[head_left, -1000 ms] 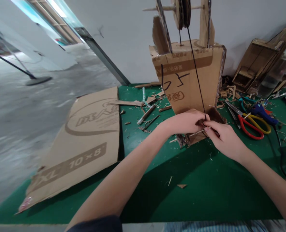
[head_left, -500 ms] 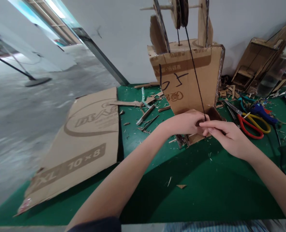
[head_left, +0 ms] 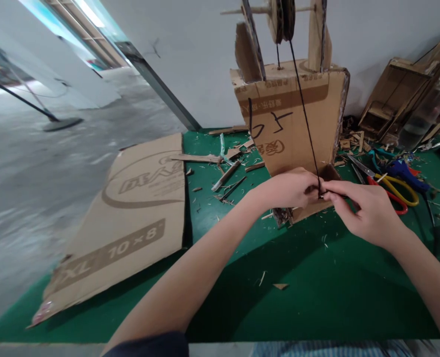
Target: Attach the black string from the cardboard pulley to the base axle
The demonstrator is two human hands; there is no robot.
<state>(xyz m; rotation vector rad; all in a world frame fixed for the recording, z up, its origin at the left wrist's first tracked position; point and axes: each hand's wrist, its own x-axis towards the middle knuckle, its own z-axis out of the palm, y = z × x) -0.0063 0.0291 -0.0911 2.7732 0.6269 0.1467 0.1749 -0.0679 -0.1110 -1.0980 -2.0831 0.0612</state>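
A tall cardboard box model stands against the wall, with a cardboard pulley wheel on a wooden stick above it. From the wheel a black string runs down the front to my hands. My left hand is closed on the string's lower part in front of the model, fingertips pinched. Beside it, my right hand pinches the string's end between thumb and index finger. Both sit over a small open cardboard tray at the model's foot, which they partly hide.
A flat cardboard sheet covers the left of the green table. Scissors and a blue glue gun lie to the right. Behind them stand a plastic bottle and another cardboard model. Cardboard scraps are scattered around.
My right hand has shifted slightly to the right, so the fingertips of both hands are a little farther apart, with string showing between them. The view has moved slightly.
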